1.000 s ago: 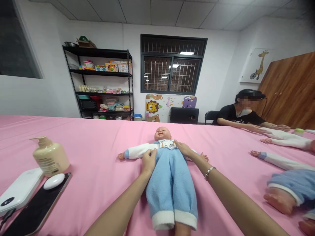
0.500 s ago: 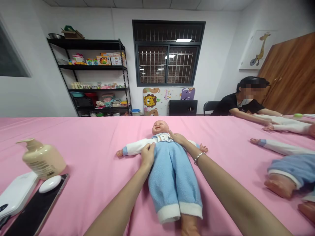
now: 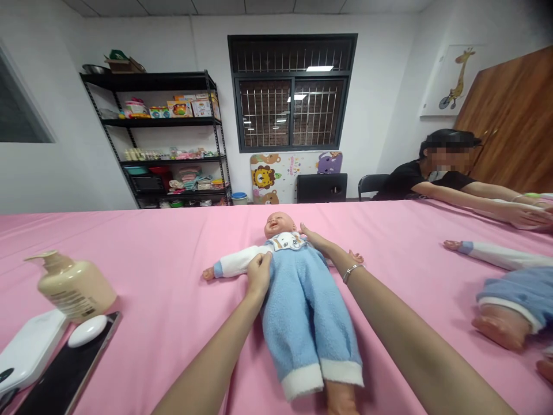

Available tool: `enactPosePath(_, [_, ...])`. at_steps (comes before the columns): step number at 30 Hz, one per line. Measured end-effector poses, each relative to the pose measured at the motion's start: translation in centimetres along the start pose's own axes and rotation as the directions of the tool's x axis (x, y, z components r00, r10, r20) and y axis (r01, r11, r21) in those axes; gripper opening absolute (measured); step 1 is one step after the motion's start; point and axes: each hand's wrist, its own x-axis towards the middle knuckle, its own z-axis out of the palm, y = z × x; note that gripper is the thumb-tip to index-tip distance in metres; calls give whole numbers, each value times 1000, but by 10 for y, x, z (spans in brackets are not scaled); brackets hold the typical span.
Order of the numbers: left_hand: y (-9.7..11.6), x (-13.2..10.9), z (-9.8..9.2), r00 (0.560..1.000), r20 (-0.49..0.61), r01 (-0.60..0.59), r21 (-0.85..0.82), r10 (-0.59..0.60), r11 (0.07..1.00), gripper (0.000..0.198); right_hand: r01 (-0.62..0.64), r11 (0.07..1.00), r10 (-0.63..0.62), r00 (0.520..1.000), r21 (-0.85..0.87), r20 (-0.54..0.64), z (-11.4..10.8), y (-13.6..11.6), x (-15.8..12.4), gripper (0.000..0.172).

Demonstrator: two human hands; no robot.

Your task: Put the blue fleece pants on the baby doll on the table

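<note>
A baby doll [image 3: 298, 294] in blue fleece overalls and a white top lies on its back on the pink sheet [image 3: 164, 253], head away from me. My left hand [image 3: 259, 274] pinches the fabric at the doll's side near its armpit. My right hand [image 3: 322, 245], with a silver bracelet on the wrist, lies on the doll's other shoulder with fingers stretched out toward the neck.
At the left stand a beige pump bottle [image 3: 73, 287], a white box [image 3: 28, 349], a white oval case [image 3: 87, 330] and a black phone [image 3: 64, 374]. A second doll [image 3: 510, 288] lies at the right. Another person [image 3: 436, 176] sits at the far right, arms on the table.
My right hand slid from the doll's chest up over its shoulder with the fingers straightening. The view drifted slightly. The other person's arms reached further right.
</note>
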Motion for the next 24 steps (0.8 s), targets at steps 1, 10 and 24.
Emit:
enactPosePath(1, [-1,0,-1,1000,1,8,-4,-8,1000,30,0,1000,0,1000,-12,-24,2,0,1,32])
enactPosePath(10, [8,4,-9,996,-28,-92,-79,90,993,24,3,980,-69,943,-198,-326,-5,8,3,35])
enactPosePath(24, [-12,32,-30,983,177,-99,256,53,962,27,-1,942,45,991,-334,124,-33,6,-67,46])
